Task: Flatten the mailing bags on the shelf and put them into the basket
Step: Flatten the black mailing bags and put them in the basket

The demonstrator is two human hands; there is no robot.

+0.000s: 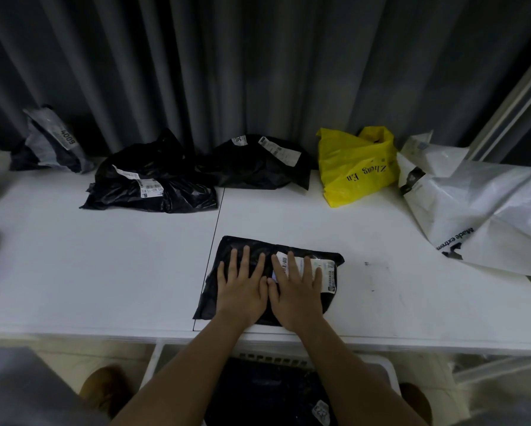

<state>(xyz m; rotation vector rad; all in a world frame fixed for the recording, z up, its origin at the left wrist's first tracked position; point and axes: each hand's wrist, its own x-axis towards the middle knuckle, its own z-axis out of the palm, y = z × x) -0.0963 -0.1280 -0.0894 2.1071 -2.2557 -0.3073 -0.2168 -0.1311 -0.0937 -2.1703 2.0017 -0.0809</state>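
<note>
A white plastic basket [390,382] sits below the shelf's near edge, dark bags inside. On the white shelf [104,265], at that edge, the left hand [241,285] and right hand [295,290] press flat, fingers straight, on a black plastic mailing bag [227,302], gripping nothing

Matt black plastic mailing bag [236,250] with paper label [322,267] on a smooth white shelf [104,265]

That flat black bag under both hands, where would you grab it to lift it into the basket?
Probably by the near edge of the black bag: it lies flat at the shelf's front lip, so fingers can pinch it from below, straight above the basket.
</note>
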